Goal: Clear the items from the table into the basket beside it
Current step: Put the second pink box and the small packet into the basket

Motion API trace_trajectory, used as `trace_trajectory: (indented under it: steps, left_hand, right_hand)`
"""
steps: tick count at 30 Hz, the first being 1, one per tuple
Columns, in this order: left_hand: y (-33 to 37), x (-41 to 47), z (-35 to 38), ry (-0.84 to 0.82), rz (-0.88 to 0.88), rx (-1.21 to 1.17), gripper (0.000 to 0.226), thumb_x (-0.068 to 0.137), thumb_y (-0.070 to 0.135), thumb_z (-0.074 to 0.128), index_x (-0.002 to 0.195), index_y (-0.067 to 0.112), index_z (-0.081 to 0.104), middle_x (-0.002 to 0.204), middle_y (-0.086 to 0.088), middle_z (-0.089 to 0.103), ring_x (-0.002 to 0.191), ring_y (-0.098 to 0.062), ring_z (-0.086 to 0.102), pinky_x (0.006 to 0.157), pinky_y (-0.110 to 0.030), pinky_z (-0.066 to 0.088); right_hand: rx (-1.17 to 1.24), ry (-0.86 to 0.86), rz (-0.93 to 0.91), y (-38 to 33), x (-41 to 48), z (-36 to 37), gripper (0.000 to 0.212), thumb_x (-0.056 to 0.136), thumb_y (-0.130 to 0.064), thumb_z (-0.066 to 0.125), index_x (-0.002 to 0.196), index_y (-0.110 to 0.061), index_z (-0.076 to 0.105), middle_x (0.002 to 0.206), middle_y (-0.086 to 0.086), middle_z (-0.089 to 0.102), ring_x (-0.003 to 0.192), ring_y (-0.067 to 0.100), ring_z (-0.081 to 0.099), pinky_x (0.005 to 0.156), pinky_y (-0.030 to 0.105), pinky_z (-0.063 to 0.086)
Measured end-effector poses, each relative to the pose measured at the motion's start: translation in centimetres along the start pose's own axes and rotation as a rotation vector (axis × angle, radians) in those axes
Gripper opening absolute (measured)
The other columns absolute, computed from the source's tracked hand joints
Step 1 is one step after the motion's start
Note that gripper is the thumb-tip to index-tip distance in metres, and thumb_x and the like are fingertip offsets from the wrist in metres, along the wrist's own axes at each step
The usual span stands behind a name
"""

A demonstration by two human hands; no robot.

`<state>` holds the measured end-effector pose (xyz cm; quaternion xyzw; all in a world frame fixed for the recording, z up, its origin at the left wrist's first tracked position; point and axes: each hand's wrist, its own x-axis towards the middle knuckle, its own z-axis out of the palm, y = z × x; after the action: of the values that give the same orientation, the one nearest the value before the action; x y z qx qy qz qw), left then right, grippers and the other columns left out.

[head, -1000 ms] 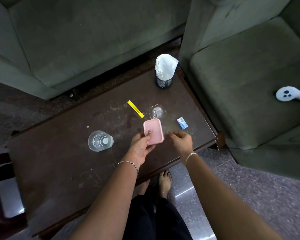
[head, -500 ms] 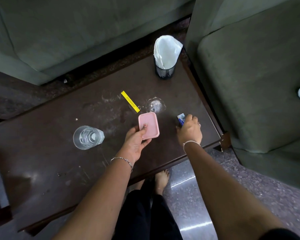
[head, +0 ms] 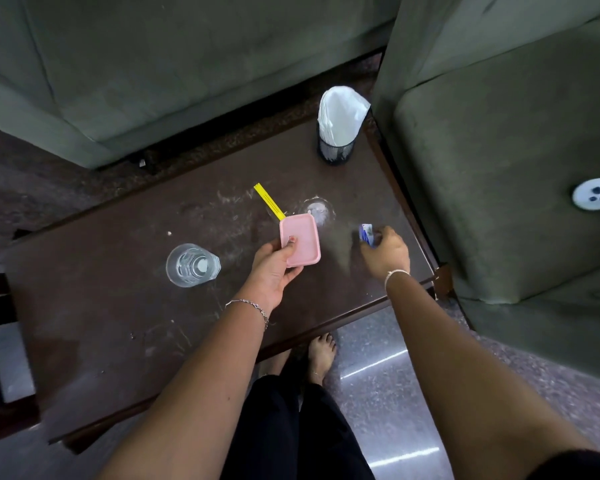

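My left hand (head: 274, 271) grips a pink rectangular lid (head: 300, 243) by its near edge, held flat just above the dark brown table (head: 101, 323). At the table's right end my right hand (head: 385, 254) pinches a small blue and white packet (head: 366, 233), lifted off the surface. A yellow strip (head: 269, 201) lies behind the lid, and a small clear glass dish (head: 317, 211) sits beside it, partly hidden by the lid. A clear drinking glass (head: 192, 265) stands left of my left hand. No basket is in view.
A black mesh holder with white napkins (head: 338, 126) stands at the table's far right corner. Green sofas (head: 499, 150) border the table at the back and right; a white controller (head: 596, 199) lies on the right seat. My bare feet (head: 321, 355) are under the near edge.
My right hand reached right to the blue packet, closed on it and lifted it. My left hand kept hold of the pink lid and raised it slightly.
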<state>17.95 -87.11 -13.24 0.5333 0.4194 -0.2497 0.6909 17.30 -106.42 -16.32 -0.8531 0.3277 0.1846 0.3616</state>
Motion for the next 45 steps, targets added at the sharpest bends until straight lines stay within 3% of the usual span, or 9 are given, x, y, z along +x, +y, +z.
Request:
trace_trajectory:
  steps: [5,8,11,16,21,23,30,40,45]
  left_hand:
    - [2.8,-4.2,-0.5,-0.062,0.07,0.011,0.01,0.091,0.017,0.065,0.099,0.018,0.059,0.098,-0.003,0.066,0.097,-0.02,0.062,0.077,-0.032,0.054]
    - [4.7,-7.6,-1.2,-0.074,0.12,-0.054,0.011,0.089,0.015,0.066,0.095,0.019,0.057,0.095,-0.002,0.067,0.09,-0.017,0.064,0.078,-0.034,0.054]
    - [6.3,-11.1,-2.7,-0.08,0.169,-0.13,0.013,0.088,0.015,0.068,0.091,0.019,0.056,0.098,-0.005,0.067,0.093,-0.019,0.064,0.08,-0.038,0.054]
    - [8.8,-16.7,-7.8,-0.055,0.266,-0.244,0.013,0.086,0.02,0.071,0.092,0.017,0.06,0.106,-0.011,0.066,0.099,-0.026,0.064,0.078,-0.036,0.055]
    - [10.1,-21.2,-16.0,-0.012,0.349,-0.394,0.017,0.085,0.019,0.071,0.098,0.013,0.062,0.103,-0.015,0.068,0.096,-0.03,0.064,0.079,-0.037,0.053]
    - [10.0,-22.8,-20.1,0.016,0.394,-0.435,0.015,0.085,0.019,0.071,0.096,0.014,0.063,0.1,-0.015,0.069,0.094,-0.032,0.066,0.071,-0.034,0.054]
    - [7.5,-27.5,-36.0,0.148,0.459,-0.537,0.016,0.083,0.019,0.073,0.095,0.017,0.063,0.092,-0.008,0.07,0.081,-0.02,0.066,0.058,-0.028,0.052]
    - [3.4,-32.6,-55.2,0.25,0.492,-0.683,0.017,0.087,0.011,0.063,0.104,0.012,0.06,0.089,-0.008,0.066,0.081,-0.02,0.062,0.065,-0.029,0.05]
    - [3.4,-33.0,-61.9,0.327,0.508,-0.725,0.006,0.087,0.012,0.065,0.092,0.011,0.062,0.088,-0.008,0.068,0.08,-0.02,0.063,0.065,-0.03,0.053]
  right_hand:
    - [0.369,0.102,0.066,-3.2,-4.3,-2.3,0.05,0.087,-0.02,0.06,0.136,-0.022,0.049,0.08,-0.001,0.063,0.09,0.023,0.061,0.092,0.034,0.047]
    - [0.724,0.025,0.072,-5.9,-7.3,-3.7,0.043,0.089,-0.012,0.059,0.131,-0.02,0.054,0.083,0.005,0.065,0.075,0.019,0.06,0.088,0.04,0.052]
    - [0.945,-0.129,0.047,-9.0,-10.7,-4.5,0.037,0.092,-0.008,0.058,0.127,-0.018,0.056,0.081,0.005,0.065,0.063,0.014,0.059,0.072,0.032,0.055]
    - [1.185,-0.403,-0.031,-14.5,-17.3,-4.6,0.032,0.097,0.0,0.047,0.128,-0.011,0.049,0.099,0.016,0.065,0.07,0.021,0.069,0.066,0.026,0.06]
    - [1.14,-0.606,-0.157,-19.6,-24.3,-2.1,0.036,0.098,0.006,0.039,0.131,-0.003,0.045,0.107,0.016,0.063,0.084,0.028,0.069,0.074,0.027,0.06]
    - [1.08,-0.663,-0.202,-21.6,-27.2,-0.3,0.036,0.097,0.007,0.039,0.131,-0.003,0.046,0.103,0.014,0.064,0.087,0.029,0.068,0.072,0.027,0.061]
    - [0.961,-0.866,-0.252,-26.4,-39.3,9.5,0.027,0.095,0.005,0.045,0.121,0.0,0.053,0.102,0.02,0.067,0.076,0.025,0.074,0.069,0.027,0.061]
    - [0.73,-0.97,-0.227,-28.6,-54.0,24.3,0.025,0.095,0.001,0.052,0.119,-0.001,0.057,0.095,0.013,0.071,0.075,0.019,0.073,0.057,0.021,0.058]
    - [0.658,-1.032,-0.237,-31.6,-57.9,29.6,0.023,0.094,0.002,0.052,0.116,-0.002,0.059,0.097,0.016,0.07,0.076,0.02,0.072,0.057,0.021,0.058]
